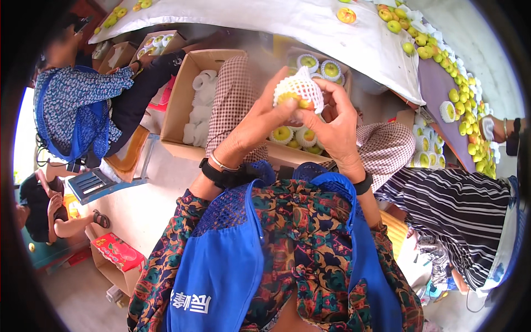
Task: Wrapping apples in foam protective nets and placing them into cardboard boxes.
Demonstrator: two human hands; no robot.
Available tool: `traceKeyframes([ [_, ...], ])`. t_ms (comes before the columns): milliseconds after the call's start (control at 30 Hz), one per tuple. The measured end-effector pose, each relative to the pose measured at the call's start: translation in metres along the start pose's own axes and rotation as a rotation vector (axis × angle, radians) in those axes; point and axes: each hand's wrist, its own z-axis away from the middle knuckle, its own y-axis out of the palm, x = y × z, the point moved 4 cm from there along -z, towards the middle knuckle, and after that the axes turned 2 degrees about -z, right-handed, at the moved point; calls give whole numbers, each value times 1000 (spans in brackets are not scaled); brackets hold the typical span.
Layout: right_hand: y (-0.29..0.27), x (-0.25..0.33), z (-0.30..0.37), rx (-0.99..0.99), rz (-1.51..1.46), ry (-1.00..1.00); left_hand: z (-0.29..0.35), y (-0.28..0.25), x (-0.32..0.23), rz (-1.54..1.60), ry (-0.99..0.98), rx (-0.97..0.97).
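Observation:
A round yellow-green fruit, apple-like, sits in a white foam net (298,87) raised in front of me. The net's gathered end points upward, and yellow skin shows at its lower side. Closed around its left side is my left hand (265,115), thumb pressed on the fruit. My right hand (338,124) grips its right side with curled fingers. Below and behind my hands, an open cardboard box (246,148) holds several netted fruits (282,134), partly hidden by my hands. To the left, between my knee and a co-worker, another cardboard box (176,119) contains white foam nets (203,94).
Loose fruits (462,97) are heaped along the right side, beside a white cloth-covered surface (265,16). A person in a blue vest (77,105) sits at left; another in striped clothing (453,216) is at right. A blue stool (102,180) and a red-topped carton (119,252) stand lower left.

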Motion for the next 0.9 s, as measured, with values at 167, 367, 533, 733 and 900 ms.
traceKeyframes([
  [167, 3, 13, 2, -28, 303, -165, 1, 3, -5, 32, -67, -75],
  [367, 7, 15, 3, -43, 380, -335, 0, 10, -15, -8, -120, -97],
  [533, 6, 15, -1, -36, 385, -367, -2, 9, -17, 164, -152, -27],
  [733, -22, 30, -9, 53, 140, -114, -5, -1, -17, 135, -30, -26],
  [900, -34, 41, -35, 26, 74, -133, -3, 4, -25, 98, -4, 11],
])
